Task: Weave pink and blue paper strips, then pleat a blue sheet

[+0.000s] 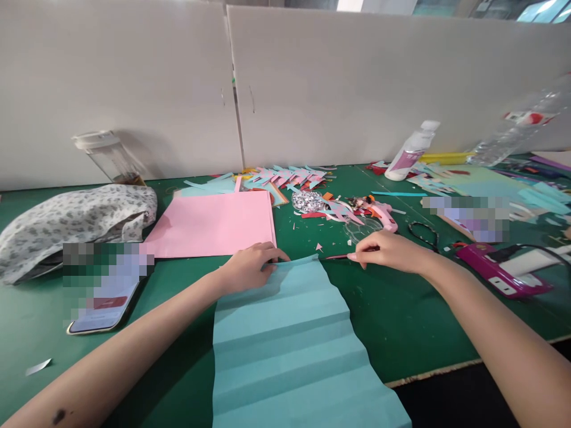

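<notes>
A teal paper sheet [289, 345], creased in accordion folds, lies on the green table [401, 321] in front of me. My left hand [250, 267] presses its fingers together on the sheet's far left edge. My right hand [388, 249] is closed in a pinch on a thin red pencil-like stick [336, 257], whose tip points at the sheet's far right corner. A pink paper sheet [214, 223] lies flat just beyond my left hand.
Paper scraps [289, 176], a pink glue gun [379, 211], a glue bottle [410, 151], black scissors [423, 235] and a purple tool [499, 273] lie at the back right. A phone [107, 303], a cloth bag [75, 223] and a jar [111, 157] sit left. White boards [357, 83] wall the back.
</notes>
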The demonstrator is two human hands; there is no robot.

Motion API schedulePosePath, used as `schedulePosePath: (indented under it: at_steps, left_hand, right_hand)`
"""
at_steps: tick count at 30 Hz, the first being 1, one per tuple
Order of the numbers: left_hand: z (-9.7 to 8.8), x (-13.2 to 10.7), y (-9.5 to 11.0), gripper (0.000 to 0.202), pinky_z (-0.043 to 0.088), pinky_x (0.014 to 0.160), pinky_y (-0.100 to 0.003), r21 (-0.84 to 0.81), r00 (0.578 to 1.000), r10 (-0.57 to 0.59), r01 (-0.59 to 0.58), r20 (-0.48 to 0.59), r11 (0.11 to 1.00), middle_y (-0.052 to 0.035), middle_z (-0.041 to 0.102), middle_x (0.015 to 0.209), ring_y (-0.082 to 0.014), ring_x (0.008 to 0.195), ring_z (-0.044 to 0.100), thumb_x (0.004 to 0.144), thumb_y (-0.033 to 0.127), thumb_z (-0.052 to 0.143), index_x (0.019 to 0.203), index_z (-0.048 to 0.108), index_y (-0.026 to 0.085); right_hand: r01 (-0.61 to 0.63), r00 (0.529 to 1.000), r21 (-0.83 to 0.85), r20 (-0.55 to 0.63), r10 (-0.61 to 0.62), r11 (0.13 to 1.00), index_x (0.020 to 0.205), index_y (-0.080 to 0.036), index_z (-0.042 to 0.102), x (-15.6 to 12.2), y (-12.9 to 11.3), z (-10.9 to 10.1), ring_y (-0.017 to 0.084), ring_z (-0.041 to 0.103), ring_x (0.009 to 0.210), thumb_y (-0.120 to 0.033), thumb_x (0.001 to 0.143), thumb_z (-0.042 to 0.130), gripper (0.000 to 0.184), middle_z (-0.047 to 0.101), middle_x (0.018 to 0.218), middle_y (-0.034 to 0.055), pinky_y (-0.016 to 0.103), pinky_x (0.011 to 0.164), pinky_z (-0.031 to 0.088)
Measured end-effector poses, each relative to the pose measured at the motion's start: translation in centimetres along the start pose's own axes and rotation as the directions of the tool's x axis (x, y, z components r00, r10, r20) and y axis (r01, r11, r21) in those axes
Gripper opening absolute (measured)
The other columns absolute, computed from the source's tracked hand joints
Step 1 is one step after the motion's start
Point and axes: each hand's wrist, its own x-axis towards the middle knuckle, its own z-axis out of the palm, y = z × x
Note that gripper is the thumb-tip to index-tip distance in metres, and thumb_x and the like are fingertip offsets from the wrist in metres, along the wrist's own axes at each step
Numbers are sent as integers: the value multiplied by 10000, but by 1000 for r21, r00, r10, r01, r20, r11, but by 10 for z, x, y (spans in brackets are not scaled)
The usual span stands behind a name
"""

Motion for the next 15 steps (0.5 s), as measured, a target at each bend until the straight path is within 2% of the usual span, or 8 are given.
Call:
schedulePosePath:
  at_steps: [3,6,10,15]
  left_hand:
    - [0,0,-2,417,452,769,-292,-7,1000,9,-9,-5,1000,-22,562,958,-165,907,533,766,97,412,1104,569,284]
    - [1,0,-4,419,451,758,-288,-11,1000,10,-10,-11,1000,-20,560,949,-162,898,534,765,95,413,1102,569,289]
    - [2,0,-3,410,446,766,-290,-10,1000,7,-7,-4,1000,-17,563,941,-161,898,535,766,91,419,1096,568,285]
    - [1,0,-1,413,447,739,-279,-4,1000,11,-11,-11,1000,-12,563,953,-163,907,530,771,93,417,1105,558,290]
  right_hand:
    - [-44,999,15,-13,45,999,547,-201,629,-6,13,-7,119,355,491,-595,741,510,454,420,501,-9,273,505,227]
    - [-8,998,73,-58,12,997,539,-200,628,-15,14,-11,125,358,504,-599,746,507,466,426,514,-2,279,513,233]
    - [127,992,173,-48,-120,977,567,-189,618,-17,-10,-2,103,294,472,-590,781,474,477,361,485,-28,275,487,195]
    - [174,984,93,-58,-169,980,561,-190,600,1,-44,19,92,314,449,-551,786,475,443,380,466,-39,263,483,203]
